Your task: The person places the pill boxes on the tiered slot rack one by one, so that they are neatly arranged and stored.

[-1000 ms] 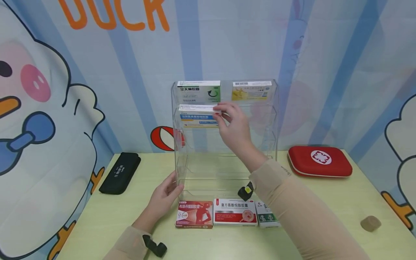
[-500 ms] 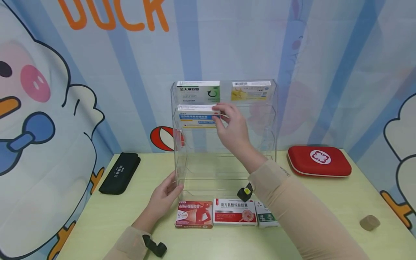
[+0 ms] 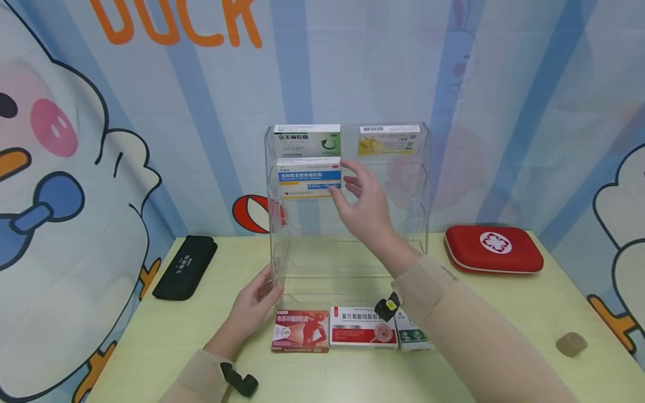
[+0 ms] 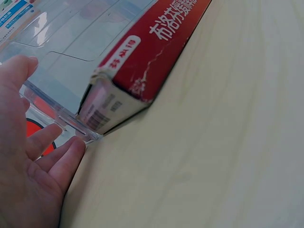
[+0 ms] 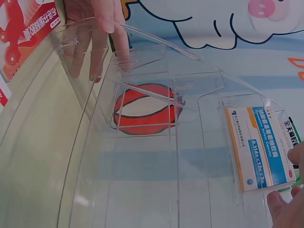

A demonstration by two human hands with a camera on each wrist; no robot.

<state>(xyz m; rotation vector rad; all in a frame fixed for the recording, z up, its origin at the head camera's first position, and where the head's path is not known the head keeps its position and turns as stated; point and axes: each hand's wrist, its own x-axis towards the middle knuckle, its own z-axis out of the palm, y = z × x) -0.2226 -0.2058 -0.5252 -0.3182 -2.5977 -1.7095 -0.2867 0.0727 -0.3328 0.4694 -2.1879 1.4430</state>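
A clear plastic tiered display rack (image 3: 332, 257) stands upright on the table. My left hand (image 3: 256, 299) holds its lower left side, thumb in front and fingers along the outside, as the left wrist view also shows. A blue, white and yellow medicine box (image 3: 309, 179) leans in the second tier at the left. My right hand (image 3: 367, 202) is at that box's right end, fingers parted, index finger near the top corner and thumb by the lower corner. Above sit a green and white medicine box (image 3: 307, 143) and a yellow and white one (image 3: 388, 143).
Along the rack's foot lie a red medicine box (image 3: 300, 331), a red and white one (image 3: 363, 334) and a green and white one (image 3: 413, 336), partly behind the right sleeve. A black case (image 3: 185, 267), a red case (image 3: 494, 250) and a small brown piece (image 3: 571, 344) lie farther out.
The blue, white and yellow box has tipped back, showing more of its front. My right hand's fingers have spread from its corner and moved slightly right. The left hand keeps its place.
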